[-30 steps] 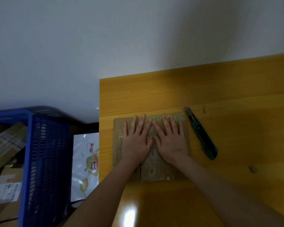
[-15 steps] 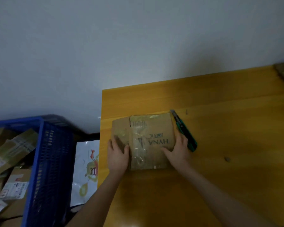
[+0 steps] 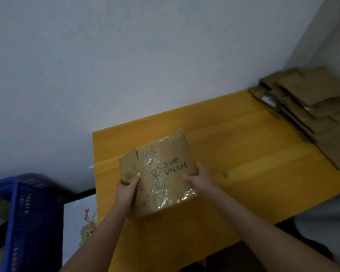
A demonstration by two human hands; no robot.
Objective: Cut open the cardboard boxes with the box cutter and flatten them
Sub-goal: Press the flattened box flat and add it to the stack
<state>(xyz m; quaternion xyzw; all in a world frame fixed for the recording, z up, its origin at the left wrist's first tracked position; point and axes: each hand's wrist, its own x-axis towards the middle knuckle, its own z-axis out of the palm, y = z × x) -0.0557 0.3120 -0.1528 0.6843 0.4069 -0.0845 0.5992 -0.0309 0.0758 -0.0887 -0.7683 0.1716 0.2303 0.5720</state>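
A flattened brown cardboard box (image 3: 161, 173) with clear tape and the print "HYNA" is lifted off the yellow wooden table (image 3: 243, 154), tilted toward me. My left hand (image 3: 128, 185) grips its left edge, thumb on top. My right hand (image 3: 199, 176) holds its right edge, thumb on the face. The box cutter is out of sight, maybe behind the box.
A stack of flattened cardboard boxes (image 3: 310, 107) lies at the table's far right against the wall. A blue plastic crate (image 3: 26, 218) with more boxes stands on the floor to the left. A white printed bag (image 3: 81, 218) sits beside it.
My hands went from pressing flat on the box to gripping its two side edges and raising it off the table. The camera swung right, showing the stack; the cutter dropped out of view.
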